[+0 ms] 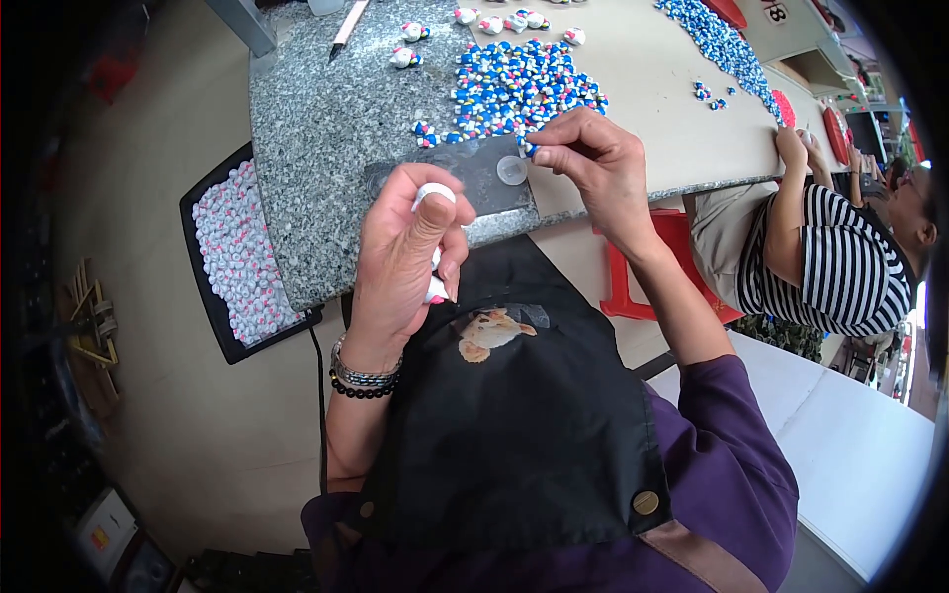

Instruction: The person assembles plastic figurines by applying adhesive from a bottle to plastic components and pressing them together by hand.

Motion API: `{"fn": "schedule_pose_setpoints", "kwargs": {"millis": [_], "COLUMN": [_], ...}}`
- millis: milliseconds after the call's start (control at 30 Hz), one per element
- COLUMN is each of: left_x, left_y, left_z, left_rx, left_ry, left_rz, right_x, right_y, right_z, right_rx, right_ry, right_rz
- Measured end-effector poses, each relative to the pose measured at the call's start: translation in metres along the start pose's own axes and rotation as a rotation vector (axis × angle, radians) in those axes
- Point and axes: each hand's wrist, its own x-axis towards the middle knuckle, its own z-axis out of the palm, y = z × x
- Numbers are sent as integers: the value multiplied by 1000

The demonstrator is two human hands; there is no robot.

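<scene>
I see my left hand (410, 252) curled tight around a small white figure (435, 237), with its top peeking out above my thumb. My right hand (593, 158) pinches a tiny blue piece (527, 148) between thumb and first finger, right at the edge of the pile of blue and white pieces (519, 87). Both hands hang over the grey stone slab (316, 148), just above a dark mat (484, 173). A black tray of white and pink pieces (237, 257) sits to the left, low beside the slab
</scene>
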Motion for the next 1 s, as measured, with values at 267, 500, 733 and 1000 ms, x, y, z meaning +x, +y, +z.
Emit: {"fn": "schedule_pose_setpoints", "kwargs": {"millis": [267,500,733,1000], "left_x": [14,17,18,14], "left_y": [-6,-8,-14,-20], "left_z": [14,21,30,27], "left_rx": [-152,-234,27,143], "left_ry": [-1,17,113,66], "left_rz": [-56,-118,59,143], "right_x": [-2,-2,-6,-12], "right_y": [-14,-37,-40,-39], "right_z": [3,17,26,34], "right_rx": [777,786,731,607], "right_ry": [116,172,161,188], "right_rz": [556,401,332,217]}}
